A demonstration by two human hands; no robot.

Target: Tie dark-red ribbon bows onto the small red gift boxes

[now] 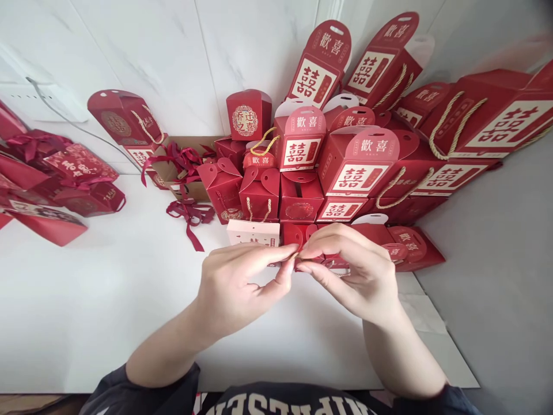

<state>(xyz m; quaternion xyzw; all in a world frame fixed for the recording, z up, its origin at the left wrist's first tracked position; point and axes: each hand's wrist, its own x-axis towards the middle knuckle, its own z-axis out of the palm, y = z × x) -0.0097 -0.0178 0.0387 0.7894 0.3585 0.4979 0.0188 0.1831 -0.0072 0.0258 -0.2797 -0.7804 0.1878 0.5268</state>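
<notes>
My left hand [246, 282] and my right hand [354, 271] meet fingertip to fingertip above the table's middle. Both are closed in a pinch on something tiny and brownish between the tips, too small to name. Right behind the fingers, a small red box [294, 233] is partly covered by them. A pale pink box [253, 231] with red print stands behind my left hand. Beyond my right hand lies a red gift box [408, 242] with a rounded flap, its near side partly hidden.
Red gift boxes [356, 164] with gold rope handles are stacked against the wall. A cardboard box [190, 190] holds dark red ribbon bows, with a loose ribbon bow [190, 214] in front. More red boxes [93, 196] lie far left. A grey wall [496, 248] bounds the right side.
</notes>
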